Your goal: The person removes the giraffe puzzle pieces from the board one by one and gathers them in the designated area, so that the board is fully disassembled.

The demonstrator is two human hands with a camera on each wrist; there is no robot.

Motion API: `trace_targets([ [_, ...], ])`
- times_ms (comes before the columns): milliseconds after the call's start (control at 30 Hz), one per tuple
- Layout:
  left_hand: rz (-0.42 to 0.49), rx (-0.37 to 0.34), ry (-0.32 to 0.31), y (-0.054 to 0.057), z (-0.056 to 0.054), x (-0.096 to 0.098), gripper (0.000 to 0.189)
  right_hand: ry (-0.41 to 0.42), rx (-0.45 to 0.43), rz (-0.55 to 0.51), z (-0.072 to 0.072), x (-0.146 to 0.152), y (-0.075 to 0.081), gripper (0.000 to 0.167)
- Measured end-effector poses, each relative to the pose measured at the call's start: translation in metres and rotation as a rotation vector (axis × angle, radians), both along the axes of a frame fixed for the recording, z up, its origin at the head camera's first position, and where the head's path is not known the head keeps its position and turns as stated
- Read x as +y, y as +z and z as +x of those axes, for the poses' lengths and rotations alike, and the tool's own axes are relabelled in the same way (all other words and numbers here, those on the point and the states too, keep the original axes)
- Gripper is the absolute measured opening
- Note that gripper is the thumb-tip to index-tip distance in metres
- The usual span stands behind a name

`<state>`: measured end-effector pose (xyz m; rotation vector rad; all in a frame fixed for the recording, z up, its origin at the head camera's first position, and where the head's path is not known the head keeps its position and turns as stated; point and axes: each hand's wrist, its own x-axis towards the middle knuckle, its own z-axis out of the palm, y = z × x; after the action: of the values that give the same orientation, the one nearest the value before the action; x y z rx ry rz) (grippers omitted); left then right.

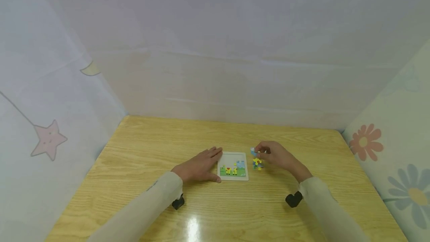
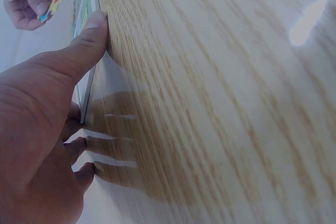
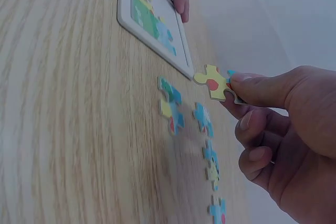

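Observation:
My left hand [image 1: 198, 165] rests along the left side of a white-framed jigsaw puzzle board [image 1: 235, 178], fingers extended, with the thumb on its near left corner. The lower part of the board holds fitted pieces showing green grass, yellow animal legs and some blue; the upper part is bare white. My right hand [image 1: 277, 156] is just right of the board. Between its thumb and index finger it pinches a yellow puzzle piece [image 3: 212, 83] with a red spot and a blue edge, raised above the table in the right wrist view.
Several loose puzzle pieces [image 3: 203, 119] in blue, yellow and green lie on the wooden table [image 1: 151, 133] to the right of the board, beneath my right hand. Pale printed cloth [image 1: 235, 85] encloses the table at the back and both sides.

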<state>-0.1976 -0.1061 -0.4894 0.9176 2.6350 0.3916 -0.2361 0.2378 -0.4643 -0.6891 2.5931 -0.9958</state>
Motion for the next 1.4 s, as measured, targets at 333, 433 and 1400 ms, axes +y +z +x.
trace_targets([
  [333, 0.006, -0.012, -0.003, 0.002, 0.001, -0.001, 0.106, -0.017, -0.039, -0.002, 0.007, 0.026, 0.001, 0.009],
  [433, 0.01, -0.013, -0.001, 0.001, 0.001, -0.002, 0.105, -0.014, -0.034, 0.002, 0.008, 0.03, 0.001, 0.009],
  [1400, 0.001, -0.003, -0.002, -0.002, 0.0, -0.002, 0.105, -0.049, -0.06, 0.045, 0.01, 0.038, -0.012, 0.014],
])
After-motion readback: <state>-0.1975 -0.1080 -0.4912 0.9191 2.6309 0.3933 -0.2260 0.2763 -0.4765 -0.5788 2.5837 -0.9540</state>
